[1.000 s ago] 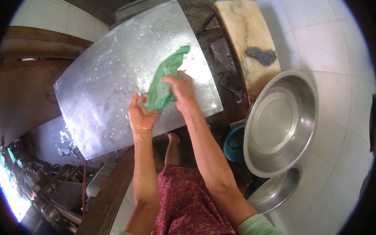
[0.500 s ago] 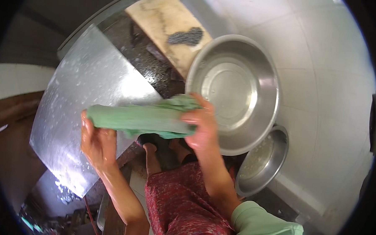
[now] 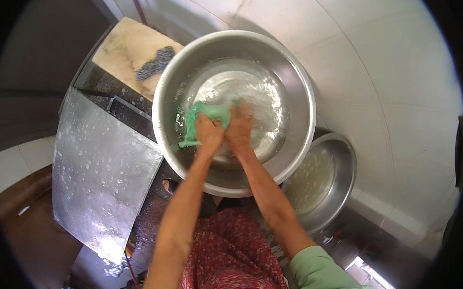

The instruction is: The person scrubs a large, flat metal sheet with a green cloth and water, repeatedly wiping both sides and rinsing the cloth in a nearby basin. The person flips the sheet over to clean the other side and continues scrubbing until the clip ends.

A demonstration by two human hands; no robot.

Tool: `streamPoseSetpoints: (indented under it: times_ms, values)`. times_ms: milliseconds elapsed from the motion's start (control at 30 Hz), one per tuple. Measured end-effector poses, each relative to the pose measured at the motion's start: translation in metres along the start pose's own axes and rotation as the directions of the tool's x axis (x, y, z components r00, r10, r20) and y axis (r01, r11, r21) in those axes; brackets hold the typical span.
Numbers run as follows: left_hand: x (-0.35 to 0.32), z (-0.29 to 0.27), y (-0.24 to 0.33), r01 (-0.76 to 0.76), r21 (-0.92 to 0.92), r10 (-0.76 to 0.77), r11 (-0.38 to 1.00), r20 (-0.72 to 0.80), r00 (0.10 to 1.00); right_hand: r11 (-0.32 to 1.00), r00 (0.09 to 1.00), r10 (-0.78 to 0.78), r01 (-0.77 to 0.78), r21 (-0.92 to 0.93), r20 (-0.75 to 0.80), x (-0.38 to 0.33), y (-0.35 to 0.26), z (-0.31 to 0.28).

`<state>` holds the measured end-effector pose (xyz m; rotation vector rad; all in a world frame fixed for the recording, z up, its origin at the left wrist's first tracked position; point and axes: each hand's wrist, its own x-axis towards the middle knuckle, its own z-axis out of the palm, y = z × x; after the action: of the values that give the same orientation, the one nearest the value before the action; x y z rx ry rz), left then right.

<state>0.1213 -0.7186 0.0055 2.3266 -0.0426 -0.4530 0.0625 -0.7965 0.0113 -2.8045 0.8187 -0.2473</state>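
Hands down in the water, both of them, side by side in the big steel basin (image 3: pixel 295 95). The left hand (image 3: pixel 208 133) is bunched over a green cloth (image 3: pixel 207 116), fingers curled and clamped on the wad, with a tail of the fabric trailing off toward the basin's left wall. The right hand (image 3: pixel 240 129) sits just beside it, touching it, fingers together and pressed down onto the same cloth at its right edge. The cloth lies near the middle of the basin floor, under shallow water that ripples and glints around the knuckles.

Off to the right and lower, a smaller steel bowl (image 3: pixel 339 164) sits tucked partly beneath the big basin's rim, its inside wet and cloudy. On the left, a flat metal sheet (image 3: pixel 101 175) lies tilted, beaded all over with water drops. Above that, at the upper left, a pale wooden board (image 3: pixel 124 49) carries a dark grey scouring pad (image 3: pixel 155 63). White tiles (image 3: pixel 400 74) fill the top and right of the view. Both forearms come up from the lower edge, over a red patterned garment (image 3: pixel 231 258), and a light green sleeve (image 3: pixel 324 275) shows on the right arm.
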Motion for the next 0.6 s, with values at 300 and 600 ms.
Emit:
streamPoseSetpoints:
  times_ms: [300,600]
  values:
    - [0.005,-0.022,0.068,0.800,-0.555,-0.062,0.227,0.812,0.580,0.691,0.888,0.389,-0.458,0.559,0.247,0.036,0.039,-0.056]
    - [0.014,0.025,0.025,0.823,-0.565,0.625,-0.057,0.623,0.470,0.894,0.957,0.249,-0.287,0.345,0.151,0.043,-0.033,-0.059]
